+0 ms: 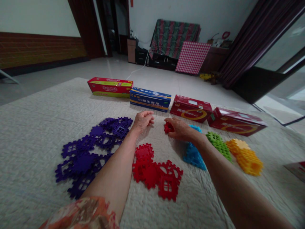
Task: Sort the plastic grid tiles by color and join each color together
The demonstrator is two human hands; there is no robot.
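Both my arms reach forward over a pale carpet (35, 127). My right hand (179, 128) is closed on a small red tile (168, 127). My left hand (143, 121) is just left of it, fingers curled loosely, and I see nothing in it. Below the hands lies a cluster of red window tiles (157, 173). A spread of purple tiles (92, 149) lies to the left of my left arm. Blue tiles (193, 156) sit partly hidden under my right forearm, with green tiles (219, 144) and a yellow pile (246, 157) further right.
A row of boxes lies beyond the hands: a red-and-yellow box (110, 87), a blue box (150, 99), and two red boxes (190, 108) (235, 121). A checkered panel (192, 57) and covered furniture (175, 36) stand at the far wall. Glass doors are on the right.
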